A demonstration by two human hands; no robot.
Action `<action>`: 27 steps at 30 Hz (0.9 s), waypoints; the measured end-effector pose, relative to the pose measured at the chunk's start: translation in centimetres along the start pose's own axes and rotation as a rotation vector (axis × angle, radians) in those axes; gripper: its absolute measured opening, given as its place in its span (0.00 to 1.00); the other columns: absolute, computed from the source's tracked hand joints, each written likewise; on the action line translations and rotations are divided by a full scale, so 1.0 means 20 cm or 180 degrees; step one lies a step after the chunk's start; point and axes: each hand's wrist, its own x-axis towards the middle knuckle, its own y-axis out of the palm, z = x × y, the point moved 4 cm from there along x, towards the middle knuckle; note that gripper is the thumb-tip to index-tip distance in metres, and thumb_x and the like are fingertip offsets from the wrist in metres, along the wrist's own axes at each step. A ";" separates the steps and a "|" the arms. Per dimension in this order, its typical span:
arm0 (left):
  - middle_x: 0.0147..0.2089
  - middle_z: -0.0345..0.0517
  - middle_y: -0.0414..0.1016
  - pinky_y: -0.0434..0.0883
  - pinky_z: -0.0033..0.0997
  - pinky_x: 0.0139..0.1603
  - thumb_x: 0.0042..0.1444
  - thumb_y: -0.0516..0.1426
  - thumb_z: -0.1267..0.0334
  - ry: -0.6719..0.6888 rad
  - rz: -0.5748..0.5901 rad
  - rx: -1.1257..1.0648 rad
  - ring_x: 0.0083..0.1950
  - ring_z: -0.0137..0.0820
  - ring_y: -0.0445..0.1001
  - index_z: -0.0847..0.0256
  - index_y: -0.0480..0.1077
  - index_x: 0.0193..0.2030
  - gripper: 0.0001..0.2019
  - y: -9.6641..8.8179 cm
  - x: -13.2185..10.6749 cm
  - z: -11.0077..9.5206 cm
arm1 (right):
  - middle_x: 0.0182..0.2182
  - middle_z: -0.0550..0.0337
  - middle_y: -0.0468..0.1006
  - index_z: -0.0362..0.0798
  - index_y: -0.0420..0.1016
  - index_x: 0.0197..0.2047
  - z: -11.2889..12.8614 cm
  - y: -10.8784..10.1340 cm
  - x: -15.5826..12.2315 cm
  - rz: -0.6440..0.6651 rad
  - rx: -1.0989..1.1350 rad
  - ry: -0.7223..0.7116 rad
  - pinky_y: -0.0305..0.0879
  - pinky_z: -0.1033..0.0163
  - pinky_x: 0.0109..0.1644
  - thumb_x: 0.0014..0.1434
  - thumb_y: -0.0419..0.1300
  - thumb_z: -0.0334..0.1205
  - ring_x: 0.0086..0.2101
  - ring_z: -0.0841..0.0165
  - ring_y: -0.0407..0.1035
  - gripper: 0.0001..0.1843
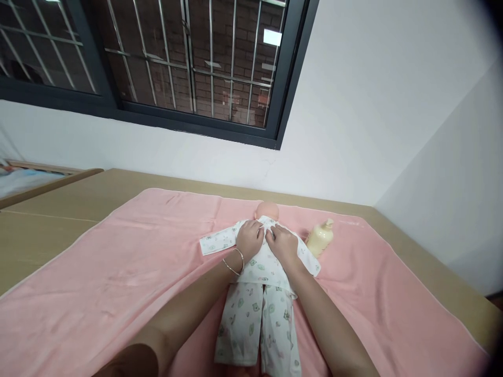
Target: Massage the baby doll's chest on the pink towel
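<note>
A baby doll [268, 210] lies stretched out on a pink blanket, head toward the wall. It is dressed in a white patterned baby shirt [264, 268] and matching trousers [240, 324], with both sleeves spread to the sides. My left hand [250, 236], a bangle [240, 262] at its wrist, is closed on the upper front of the shirt near the collar. Just across from it, my right hand [282, 242] has its fingers bent against the same cloth. The fingertips nearly meet, and the bit of fabric between them is too small to make out.
A pale yellow pump bottle [320, 236] leans on the blanket beside the doll's right-hand sleeve. The pink blanket [129, 262] covers much of a wooden table [43, 235]. Behind are a white wall and a barred window [196, 63]. A wooden-edged bed or crib [35, 180] stands at left.
</note>
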 end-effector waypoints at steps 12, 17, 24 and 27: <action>0.62 0.53 0.73 0.61 0.48 0.69 0.65 0.51 0.60 -0.0377 0.0560 0.0146 0.66 0.42 0.67 0.61 0.69 0.59 0.18 0.04 0.02 0.04 | 0.63 0.48 0.70 0.45 0.69 0.64 -0.02 0.02 0.03 0.0512 0.0222 0.0106 0.57 0.55 0.67 0.69 0.48 0.43 0.64 0.59 0.62 0.25; 0.65 0.53 0.70 0.57 0.50 0.72 0.66 0.50 0.60 -0.0396 0.0711 0.0135 0.69 0.43 0.63 0.61 0.67 0.62 0.20 0.05 0.02 0.04 | 0.65 0.46 0.67 0.42 0.67 0.66 -0.02 0.04 0.05 0.0611 0.0365 0.0001 0.52 0.52 0.70 0.69 0.47 0.41 0.66 0.58 0.58 0.26; 0.66 0.56 0.68 0.56 0.50 0.72 0.66 0.50 0.58 -0.0538 0.0591 0.0149 0.70 0.44 0.62 0.63 0.67 0.61 0.21 0.06 0.01 0.05 | 0.62 0.45 0.70 0.43 0.67 0.65 -0.01 0.01 0.03 0.0525 0.0119 0.0145 0.52 0.52 0.69 0.69 0.47 0.43 0.64 0.57 0.61 0.26; 0.63 0.56 0.71 0.58 0.49 0.71 0.65 0.51 0.59 -0.0469 0.0487 0.0176 0.67 0.43 0.65 0.62 0.68 0.59 0.19 0.05 0.01 0.04 | 0.62 0.45 0.70 0.43 0.66 0.66 0.00 0.01 0.02 0.0538 0.0006 0.0170 0.53 0.53 0.67 0.69 0.46 0.43 0.63 0.57 0.62 0.26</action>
